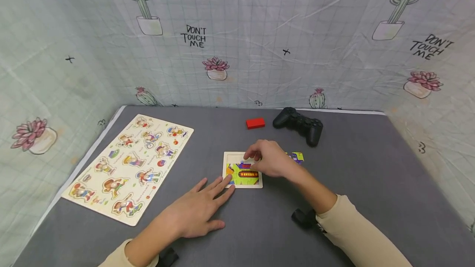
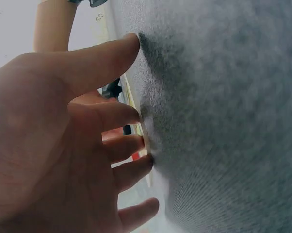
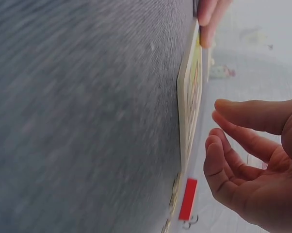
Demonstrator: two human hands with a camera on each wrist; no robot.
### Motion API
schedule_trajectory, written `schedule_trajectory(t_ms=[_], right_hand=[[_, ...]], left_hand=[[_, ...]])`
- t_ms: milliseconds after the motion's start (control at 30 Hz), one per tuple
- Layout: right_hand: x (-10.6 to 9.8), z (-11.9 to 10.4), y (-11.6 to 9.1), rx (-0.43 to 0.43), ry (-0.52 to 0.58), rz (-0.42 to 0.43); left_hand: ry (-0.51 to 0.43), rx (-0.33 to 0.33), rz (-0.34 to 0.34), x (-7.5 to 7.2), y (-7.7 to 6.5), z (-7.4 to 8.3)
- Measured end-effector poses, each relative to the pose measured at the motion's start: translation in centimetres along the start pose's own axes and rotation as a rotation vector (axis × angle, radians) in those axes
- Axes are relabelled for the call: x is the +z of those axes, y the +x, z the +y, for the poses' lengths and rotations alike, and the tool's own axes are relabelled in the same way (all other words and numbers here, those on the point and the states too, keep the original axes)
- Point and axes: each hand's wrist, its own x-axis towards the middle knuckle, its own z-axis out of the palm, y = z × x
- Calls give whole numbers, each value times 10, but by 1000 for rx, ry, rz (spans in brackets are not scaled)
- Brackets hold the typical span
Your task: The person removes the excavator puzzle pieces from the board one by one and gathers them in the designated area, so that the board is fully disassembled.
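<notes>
Puzzle tray flat on table, lower part filled, upper-left strip bare. Left hand spread, fingertips at tray's near-left corner. Right hand above tray, fingers loosely curled, no piece visible in them. Likely mid-assembly; next move calls for loose piece right of tray, aligned to gap.

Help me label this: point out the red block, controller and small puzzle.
Red block [image 1: 255, 122], head view, top face.
Controller [image 1: 298, 124], head view, central body.
Small puzzle [image 1: 233, 158], head view, bare upper part.
</notes>
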Motion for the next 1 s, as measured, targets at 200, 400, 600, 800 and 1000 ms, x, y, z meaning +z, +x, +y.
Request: schedule_trajectory(t_ms=[200,400,600,800,1000], right_hand=[[9,-15,11,-53,-22,-46],[17,-19,20,-60,-34,-82],[19,-17,24,-97,-47,-92],[21,-16,26,-117,-31,-112],[24,-17,25,-114,-31,-100]], left_hand=[[-6,-6,6,0,-2,1],[-11,6,-2,-1,-1,0],[-16,7,-11,-1,-1,0],[-21,6,-11,-1,-1,0],[-10,5,-4,0,-2,1]])
